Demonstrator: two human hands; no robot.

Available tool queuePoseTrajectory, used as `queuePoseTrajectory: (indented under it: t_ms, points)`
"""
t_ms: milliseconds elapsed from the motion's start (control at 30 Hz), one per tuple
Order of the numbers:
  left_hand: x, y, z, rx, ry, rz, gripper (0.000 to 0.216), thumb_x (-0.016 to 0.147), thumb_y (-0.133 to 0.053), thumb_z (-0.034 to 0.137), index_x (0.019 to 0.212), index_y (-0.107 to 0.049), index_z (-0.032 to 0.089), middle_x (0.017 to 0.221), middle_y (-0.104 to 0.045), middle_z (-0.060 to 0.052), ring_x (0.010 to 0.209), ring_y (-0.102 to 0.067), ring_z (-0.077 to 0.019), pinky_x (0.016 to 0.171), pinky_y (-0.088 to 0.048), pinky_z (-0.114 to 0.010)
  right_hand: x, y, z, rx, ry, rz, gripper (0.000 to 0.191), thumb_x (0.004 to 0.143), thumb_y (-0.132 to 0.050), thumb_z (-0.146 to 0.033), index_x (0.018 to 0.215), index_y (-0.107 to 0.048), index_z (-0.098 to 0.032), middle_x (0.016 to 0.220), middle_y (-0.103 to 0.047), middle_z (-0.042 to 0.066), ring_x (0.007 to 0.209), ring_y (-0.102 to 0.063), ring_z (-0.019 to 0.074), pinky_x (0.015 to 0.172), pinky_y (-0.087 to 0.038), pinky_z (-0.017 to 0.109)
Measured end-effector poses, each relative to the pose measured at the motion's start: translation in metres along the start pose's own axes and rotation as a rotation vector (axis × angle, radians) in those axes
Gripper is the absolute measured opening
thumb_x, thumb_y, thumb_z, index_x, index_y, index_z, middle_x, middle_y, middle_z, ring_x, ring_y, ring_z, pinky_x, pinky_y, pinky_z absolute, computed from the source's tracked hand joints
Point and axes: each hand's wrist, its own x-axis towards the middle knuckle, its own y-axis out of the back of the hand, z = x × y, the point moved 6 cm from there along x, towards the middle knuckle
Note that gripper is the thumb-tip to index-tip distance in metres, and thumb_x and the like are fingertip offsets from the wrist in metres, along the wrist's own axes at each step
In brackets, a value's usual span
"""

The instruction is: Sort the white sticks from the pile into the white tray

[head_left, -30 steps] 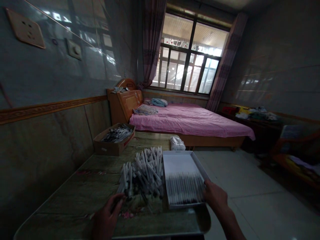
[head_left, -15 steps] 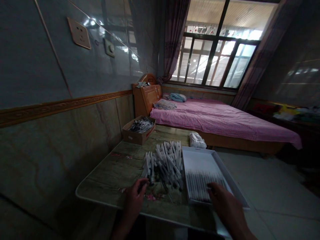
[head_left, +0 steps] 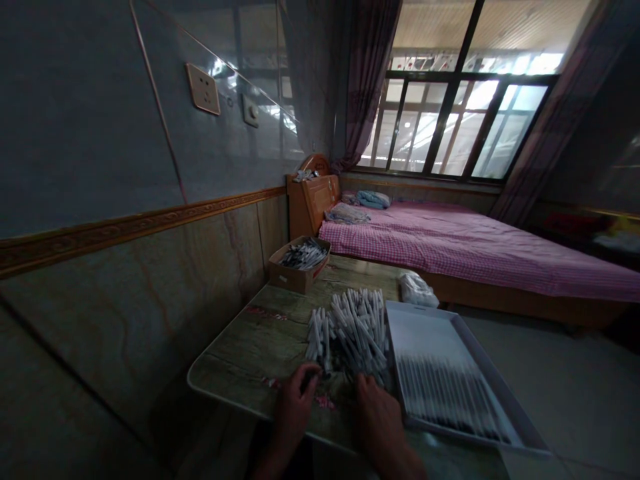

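Far left, a glossy grey-tiled wall (head_left: 95,120) above an ornate brown border strip (head_left: 150,223), with a socket (head_left: 203,89) and a round-knobbed switch (head_left: 251,110) side by side. Below, the rounded near corner of a wood-patterned table (head_left: 235,357). At the table's near edge, the left hand (head_left: 294,400), with thumb and forefinger curled to a narrow gap just in front of the loose sticks; too dark to tell whether gripping anything. Beyond, at the far left of the table, an open cardboard box (head_left: 291,280) heaped with dark and pale slim sticks (head_left: 306,253). Behind the box, a wooden headboard (head_left: 323,195). Mid-table, a jumbled pile of white pen-like sticks (head_left: 357,320), mostly pointing away, dark ends nearer. At the near end of the pile, the right hand (head_left: 379,413), fingers bent and close together, back upward; cannot tell whether closed on a stick. Just beyond the tray, a white bundle (head_left: 418,290). Right of the pile, a shallow white tray (head_left: 420,327), near half filled with a neat row of similar sticks (head_left: 445,393), blurred. Behind, a bed (head_left: 450,247) under pink checked cloth, below a bright window (head_left: 455,120). Farther right, a dark curtain (head_left: 550,140).
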Motion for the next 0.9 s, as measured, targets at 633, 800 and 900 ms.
queuePoseTrajectory:
  t_ms: [633, 800, 900]
  points:
    - [0.061, 0.003, 0.016, 0.267, -0.044, 0.066, 0.015, 0.078, -0.055, 0.016, 0.086, -0.067, 0.021, 0.088, -0.077, -0.009, 0.082, -0.072, -0.0230, 0.074, -0.050, -0.030, 0.003, -0.002, 0.006, -0.011, 0.014, -0.032, 0.039, 0.086, -0.041, 0.001, 0.113, -0.066, -0.014, 0.107, -0.073, 0.015, 0.097, -0.072, 0.0247, 0.072, -0.053, 0.028]
    - [0.085, -0.019, 0.026, 0.620, -0.027, -0.020, 0.009, 0.081, -0.061, 0.016, 0.088, -0.064, 0.020, 0.098, -0.075, -0.012, 0.096, -0.070, -0.0239, 0.080, -0.046, -0.028, 0.000, -0.022, 0.018, 0.064, -0.012, 0.033, 0.037, 0.083, -0.045, -0.003, 0.112, -0.065, -0.015, 0.108, -0.072, 0.014, 0.095, -0.071, 0.0246, 0.076, -0.051, 0.029]
    - [0.094, -0.029, 0.023, 0.728, 0.023, -0.063, 0.018, 0.078, -0.065, 0.014, 0.096, -0.062, 0.018, 0.105, -0.073, -0.013, 0.100, -0.069, -0.0247, 0.081, -0.045, -0.028, -0.001, -0.035, 0.027, 0.145, -0.006, 0.118, 0.031, 0.085, -0.046, -0.008, 0.107, -0.064, -0.019, 0.104, -0.073, 0.010, 0.092, -0.072, 0.0227, 0.073, -0.049, 0.027]
